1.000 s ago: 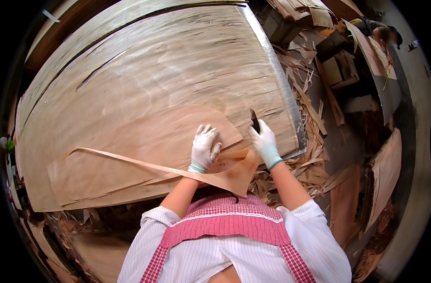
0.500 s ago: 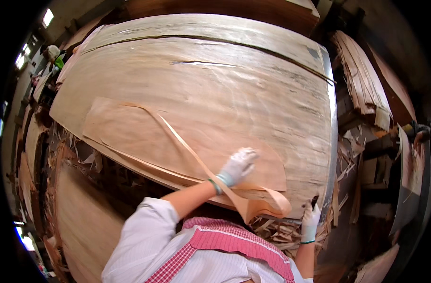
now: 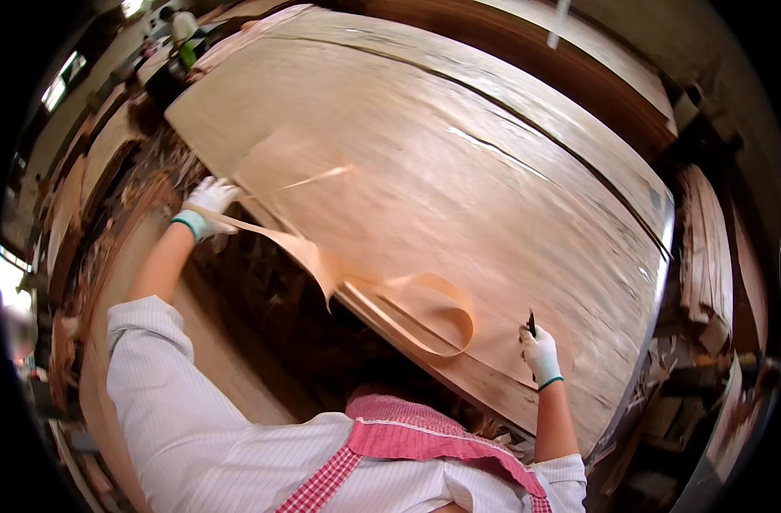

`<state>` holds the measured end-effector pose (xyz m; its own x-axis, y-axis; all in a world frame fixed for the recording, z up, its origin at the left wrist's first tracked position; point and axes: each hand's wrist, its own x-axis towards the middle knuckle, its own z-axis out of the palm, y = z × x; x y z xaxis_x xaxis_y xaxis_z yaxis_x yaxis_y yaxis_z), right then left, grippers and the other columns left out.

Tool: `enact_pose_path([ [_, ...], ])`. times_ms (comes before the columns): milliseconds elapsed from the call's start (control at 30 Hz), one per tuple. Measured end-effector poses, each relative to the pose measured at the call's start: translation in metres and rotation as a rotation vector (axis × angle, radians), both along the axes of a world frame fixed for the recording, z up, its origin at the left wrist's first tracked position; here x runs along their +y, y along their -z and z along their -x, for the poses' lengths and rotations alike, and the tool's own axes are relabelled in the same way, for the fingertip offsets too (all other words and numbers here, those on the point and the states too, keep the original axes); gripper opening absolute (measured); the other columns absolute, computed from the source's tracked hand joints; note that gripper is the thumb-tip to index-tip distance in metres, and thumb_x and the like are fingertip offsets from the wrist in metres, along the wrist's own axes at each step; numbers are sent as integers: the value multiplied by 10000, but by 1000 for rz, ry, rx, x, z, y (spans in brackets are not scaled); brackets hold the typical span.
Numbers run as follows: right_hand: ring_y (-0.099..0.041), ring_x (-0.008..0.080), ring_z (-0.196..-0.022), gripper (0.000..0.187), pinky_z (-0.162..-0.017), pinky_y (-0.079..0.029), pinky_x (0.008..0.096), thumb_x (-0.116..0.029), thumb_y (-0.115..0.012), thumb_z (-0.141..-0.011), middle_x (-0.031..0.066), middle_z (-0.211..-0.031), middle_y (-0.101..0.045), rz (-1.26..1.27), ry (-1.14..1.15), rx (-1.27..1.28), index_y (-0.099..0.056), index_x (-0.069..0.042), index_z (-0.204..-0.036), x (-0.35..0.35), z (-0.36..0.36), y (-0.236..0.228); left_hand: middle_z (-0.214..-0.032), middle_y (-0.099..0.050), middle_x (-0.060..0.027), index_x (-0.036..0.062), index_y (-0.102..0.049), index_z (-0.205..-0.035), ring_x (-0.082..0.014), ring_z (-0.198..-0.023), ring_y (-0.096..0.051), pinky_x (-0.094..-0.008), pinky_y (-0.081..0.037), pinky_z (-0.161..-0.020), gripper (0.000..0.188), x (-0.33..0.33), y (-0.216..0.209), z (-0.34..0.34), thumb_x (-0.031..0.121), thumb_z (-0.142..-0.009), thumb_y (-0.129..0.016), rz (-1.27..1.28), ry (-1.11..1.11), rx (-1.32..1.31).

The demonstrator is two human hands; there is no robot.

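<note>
A big sheet of thin wood veneer (image 3: 459,179) lies on a stack in front of me. My left hand (image 3: 206,205), in a white glove, grips the end of a long cut-off veneer strip (image 3: 322,261) at the sheet's left edge. The strip runs right from that hand and curls into a loop near the sheet's front edge. My right hand (image 3: 540,355), also gloved, rests on the sheet near its front right part and holds a small dark knife (image 3: 531,323), blade pointing up.
Veneer scraps and offcuts (image 3: 151,184) pile up to the left and below the stack. Stacked veneer bundles (image 3: 707,256) stand at the right. Another person (image 3: 181,30) works far off at the top left.
My left hand has swung far out to the left, pulling the strip with it. The right hand with the knife has stayed at the sheet's front right.
</note>
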<state>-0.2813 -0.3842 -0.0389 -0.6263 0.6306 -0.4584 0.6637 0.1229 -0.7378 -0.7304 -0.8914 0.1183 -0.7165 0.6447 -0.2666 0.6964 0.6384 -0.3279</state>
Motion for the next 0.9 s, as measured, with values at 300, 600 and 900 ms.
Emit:
enact_pose_path([
  [300,-563,164,-526,281,-484,-444,325,-247,-594,-896,56,-656,-577,-473,-326,32,-613,22,-815,3,-3,86,-1120,-652,-174,49,-617,-1171,-300,-941,-633,-401,-504,-737,337,-482,113,-189,250,-947,-465,-716,-1734,521],
  [600,-554,164,-513,301,-483,-439,326,-287,-586,-900,56,-625,-579,-239,-197,-139,-606,-13,-776,-8,22,49,-1176,-620,-186,66,-636,-1077,-361,-1039,-605,-497,-480,-872,381,-102,393,-414,333,-897,-432,-215,-929,-1018],
  [900,-547,124,-730,350,-683,-434,262,-372,-527,-978,16,-818,-616,-338,25,229,-647,-43,-976,13,36,-60,-845,-584,-205,31,-607,-995,-400,-825,-556,-457,-437,-718,288,14,177,-158,284,-985,-469,-1293,-459,-208],
])
